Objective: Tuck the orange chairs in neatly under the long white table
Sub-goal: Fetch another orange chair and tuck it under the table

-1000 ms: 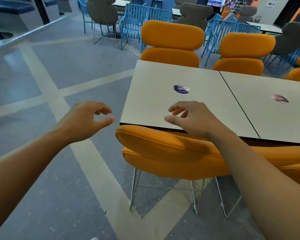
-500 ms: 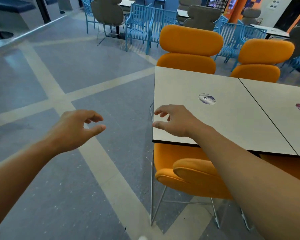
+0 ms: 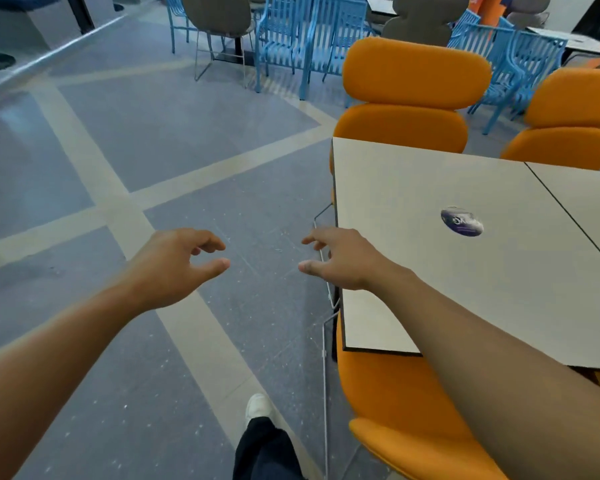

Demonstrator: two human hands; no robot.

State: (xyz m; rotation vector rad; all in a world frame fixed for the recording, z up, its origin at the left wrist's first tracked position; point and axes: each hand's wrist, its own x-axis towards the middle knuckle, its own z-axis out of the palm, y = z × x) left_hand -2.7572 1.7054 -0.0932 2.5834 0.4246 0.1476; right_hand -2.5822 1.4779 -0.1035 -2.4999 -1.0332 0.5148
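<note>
Fingers (image 3: 205, 242) of the left hand (image 3: 168, 268) curl loosely, thumb apart from them, holding nothing; hand hangs over the grey speckled floor with pale crossing bands (image 3: 125, 188), centre-left of frame. Right hand (image 3: 343, 259) likewise loosely spread with a gap between thumb and fingers, empty, at centre of frame, its wrist over the left edge of the long white rectangular surface (image 3: 430, 265); whether it touches that edge cannot be told.

White surface fills the right half of frame, a dark seam splitting it into panels at far right. One round purple sticker (image 3: 462, 221) lies flat on it.

Nearest orange padded chair with thin metal wire legs (image 3: 395, 403) sits at lower right, its seat part under the near edge of the surface, backrest roll sticking out toward the camera; the right forearm crosses over it. Second orange padded chair (image 3: 413, 95) stands at the far edge of the surface, upper right, two stacked cushions of its back upright. Third orange padded chair (image 3: 572, 123) beside it at the right frame edge.

Blue slatted metal chairs (image 3: 291, 32) and grey padded chairs (image 3: 215, 15) line the top of frame. White shoe (image 3: 257, 407) and dark trouser leg (image 3: 264, 452) at bottom centre, on the floor.
</note>
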